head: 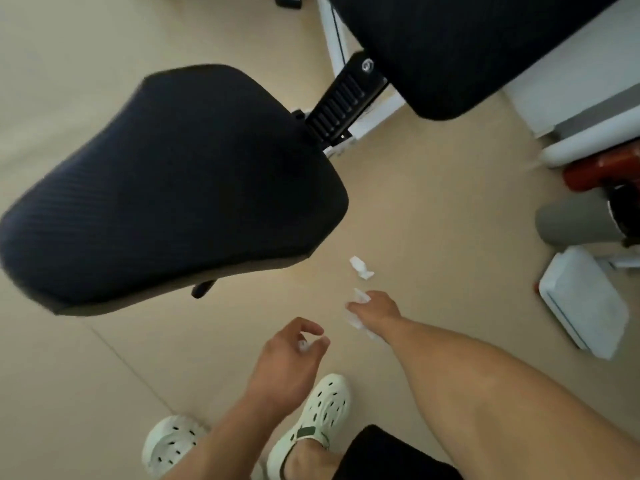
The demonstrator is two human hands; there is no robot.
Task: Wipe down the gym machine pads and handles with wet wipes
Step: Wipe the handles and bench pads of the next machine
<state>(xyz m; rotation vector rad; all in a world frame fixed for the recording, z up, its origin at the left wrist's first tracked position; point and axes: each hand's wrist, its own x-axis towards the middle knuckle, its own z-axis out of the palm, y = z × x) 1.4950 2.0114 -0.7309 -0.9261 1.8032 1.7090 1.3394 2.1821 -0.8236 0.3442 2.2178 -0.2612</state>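
Observation:
The dark seat pad [173,188] of a gym bench fills the left of the view, and its dark back pad [460,46] is at the top right. Below them, my right hand [377,310] reaches toward the floor and grips a white wet wipe [360,296] that sticks out on both sides of the fingers. A second crumpled wipe [362,268] lies on the floor just beyond that hand. My left hand [287,358] hovers lower, its fingers curled and pinching a small white scrap [303,346].
A black ribbed hinge bracket [343,102] on a white frame joins the two pads. At the right are a white pack [581,303], a grey roller [571,220] and red and white machine parts [595,168]. My feet in pale clogs [322,414] stand on the beige floor.

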